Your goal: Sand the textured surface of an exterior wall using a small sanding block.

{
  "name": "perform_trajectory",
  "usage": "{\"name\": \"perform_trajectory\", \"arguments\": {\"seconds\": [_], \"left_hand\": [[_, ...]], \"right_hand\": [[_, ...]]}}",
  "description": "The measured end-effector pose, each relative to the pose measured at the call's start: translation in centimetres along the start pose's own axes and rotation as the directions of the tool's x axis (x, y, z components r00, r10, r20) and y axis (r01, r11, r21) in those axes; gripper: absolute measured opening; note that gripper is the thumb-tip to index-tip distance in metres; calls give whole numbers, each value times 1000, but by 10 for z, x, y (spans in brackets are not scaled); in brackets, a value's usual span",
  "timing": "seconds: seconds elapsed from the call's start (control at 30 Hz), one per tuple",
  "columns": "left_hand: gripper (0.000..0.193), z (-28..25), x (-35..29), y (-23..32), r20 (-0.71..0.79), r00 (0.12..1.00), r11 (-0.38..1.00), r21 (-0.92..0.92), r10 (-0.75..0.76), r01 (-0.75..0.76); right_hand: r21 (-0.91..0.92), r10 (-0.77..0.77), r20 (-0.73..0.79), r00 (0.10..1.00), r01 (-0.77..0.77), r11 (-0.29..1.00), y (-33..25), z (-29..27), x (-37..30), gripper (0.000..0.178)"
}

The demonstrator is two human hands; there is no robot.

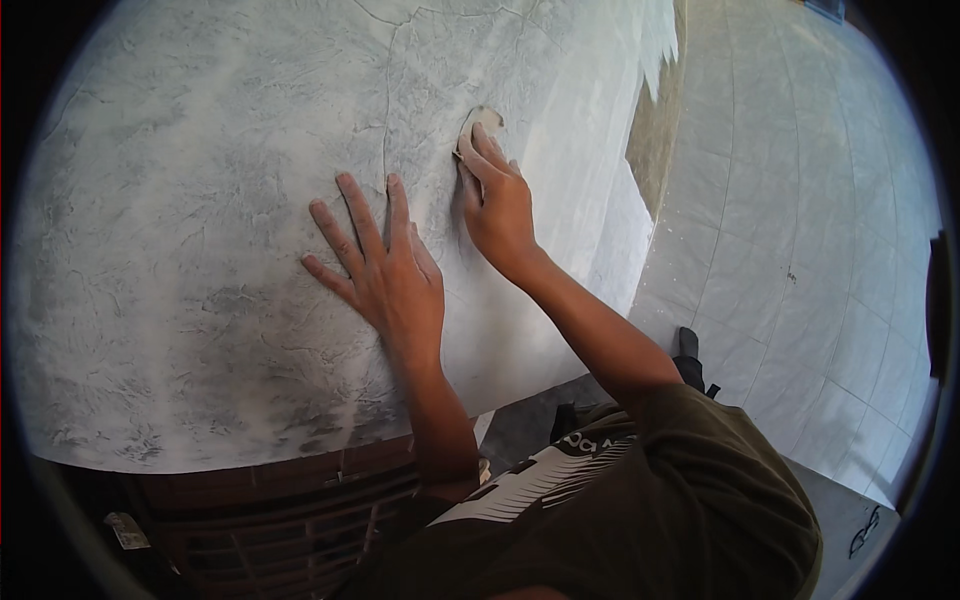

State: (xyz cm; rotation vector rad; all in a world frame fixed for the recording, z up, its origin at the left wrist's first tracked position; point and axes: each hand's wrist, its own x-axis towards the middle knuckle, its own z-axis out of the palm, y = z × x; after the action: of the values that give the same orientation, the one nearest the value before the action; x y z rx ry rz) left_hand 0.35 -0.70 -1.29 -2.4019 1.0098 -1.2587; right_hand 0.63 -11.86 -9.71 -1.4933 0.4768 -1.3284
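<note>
A grey-white plastered wall (240, 150) with rough, streaky texture and thin cracks fills the left and middle of the view. My left hand (385, 265) lies flat against it, fingers spread and dusted with powder, holding nothing. Higher up and to the right, my right hand (495, 195) presses a small beige piece of sandpaper (487, 117) onto the same surface. Its rounded upper end sticks out past my fingertips; the rest is under my fingers.
A pale grey tiled floor (790, 230) runs along the right, with white specks near the wall's foot. Between them shows a brown unpainted strip (655, 140). My foot (688, 343) stands on the tiles. A dark slatted wooden structure (280, 520) lies at lower left.
</note>
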Motion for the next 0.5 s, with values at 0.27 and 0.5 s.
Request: {"name": "perform_trajectory", "arguments": {"seconds": [0.27, 0.5], "left_hand": [[51, -3, -2, -5, 12, 1000, 999, 38, -8, 7], [52, 8, -2, 3, 15, 1000, 1000, 7, -2, 2]], "right_hand": [[-53, -67, 69, 995, 71, 996, -13, 8, -22, 48], [-23, -171, 66, 983, 173, 985, -4, 17, -63, 51]]}}
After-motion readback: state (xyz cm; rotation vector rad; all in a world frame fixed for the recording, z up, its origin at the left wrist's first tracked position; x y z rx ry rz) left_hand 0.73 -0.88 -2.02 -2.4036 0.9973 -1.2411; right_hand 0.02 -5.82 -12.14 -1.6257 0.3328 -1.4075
